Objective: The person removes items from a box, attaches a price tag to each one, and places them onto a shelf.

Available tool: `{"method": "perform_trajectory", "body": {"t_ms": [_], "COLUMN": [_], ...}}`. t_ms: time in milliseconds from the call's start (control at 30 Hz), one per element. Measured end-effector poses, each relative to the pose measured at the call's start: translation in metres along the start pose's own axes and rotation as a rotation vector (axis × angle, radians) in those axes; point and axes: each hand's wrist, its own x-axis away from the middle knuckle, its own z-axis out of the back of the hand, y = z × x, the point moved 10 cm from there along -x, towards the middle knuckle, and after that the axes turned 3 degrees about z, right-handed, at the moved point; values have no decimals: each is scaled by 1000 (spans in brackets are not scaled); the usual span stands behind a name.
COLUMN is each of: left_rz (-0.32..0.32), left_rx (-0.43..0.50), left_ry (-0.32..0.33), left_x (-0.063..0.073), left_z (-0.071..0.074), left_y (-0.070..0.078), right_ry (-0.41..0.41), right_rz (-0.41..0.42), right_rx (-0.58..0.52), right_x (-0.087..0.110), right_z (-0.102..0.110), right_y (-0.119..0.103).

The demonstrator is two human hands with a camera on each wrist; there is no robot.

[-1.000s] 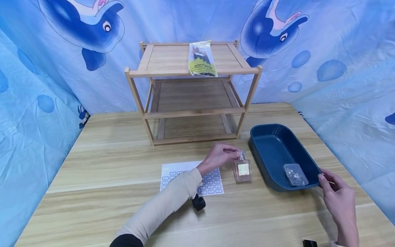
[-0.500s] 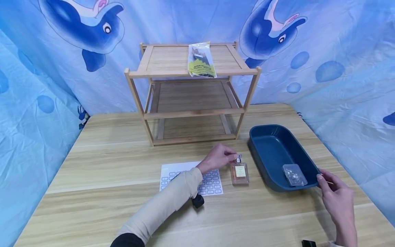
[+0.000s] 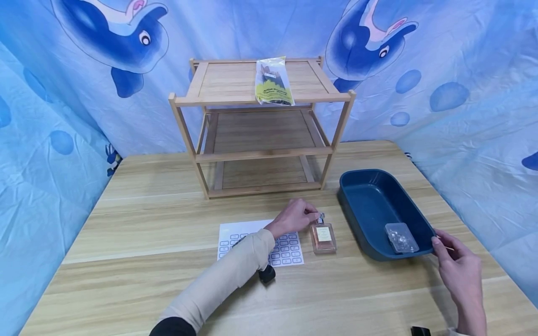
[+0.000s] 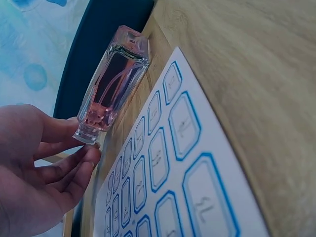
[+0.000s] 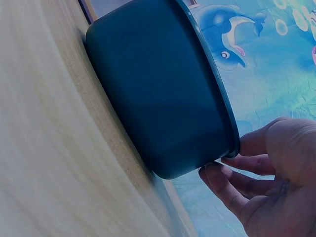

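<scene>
A pink glass perfume bottle (image 3: 323, 238) with a pale label stands on the table, left of a dark blue plastic basin (image 3: 361, 228). My left hand (image 3: 294, 218) pinches the bottle's clear cap (image 4: 86, 134) between thumb and fingertips. At the basin's near right corner, my right hand (image 3: 460, 270) holds the rim, thumb and fingers on either side of it. Inside the basin lies a small clear plastic box (image 3: 401, 237) with small shiny pieces in it. Beneath my left forearm lies a white sheet (image 3: 290, 247) printed with rows of blue-framed labels, partly covered by the sleeve.
A three-tier wooden rack (image 3: 265, 153) stands at the back of the table (image 3: 138, 242). On its top shelf lies a yellow and black plastic packet (image 3: 274, 81). Blue curtains (image 3: 252, 28) with whale pictures enclose the back and both sides.
The perfume bottle has shifted a little left and toward me, away from the basin, with my left hand on its cap. My right hand stays at the basin's rim.
</scene>
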Motion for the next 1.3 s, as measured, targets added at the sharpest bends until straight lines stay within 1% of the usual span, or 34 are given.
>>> {"method": "perform_trajectory", "body": {"t_ms": [167,300,400,533,633,700,767,867,967,1033,1100,1200,1300], "left_rz": [4,11,23,34,16,-11,-37,-56,-43,-29,-18,-4,18], "left_rx": [-29,-41,-32,-5,14,24,24,19,16,14,3,-12,-18], "left_ry": [3,16,15,8,24,43,65,100,133,156,173,197,214], "left_x": [-1,-2,-2,0,3,7,13,25,39,49,59,73,86], "left_z": [-1,0,-1,2,11,21,32,51,69,80,89,101,112], "left_y": [-1,-2,-3,-5,-4,-2,-1,-2,-9,-14,-20,-30,-42], "right_ry": [0,-1,-3,3,27,52,81,132,196,233,262,277,251], "right_rz": [-10,-1,16,15,3,5,3,35,107,182,281,447,622], "right_rx": [-2,19,39,55,57,60,69,91,99,92,81,35,-22], "right_x": [0,0,0,0,0,0,1,3,8,13,18,25,32], "right_z": [-1,-1,-1,0,4,7,11,17,21,21,20,14,0], "right_y": [1,-1,-4,-5,-6,-9,-13,-23,-39,-53,-69,-93,-116]}}
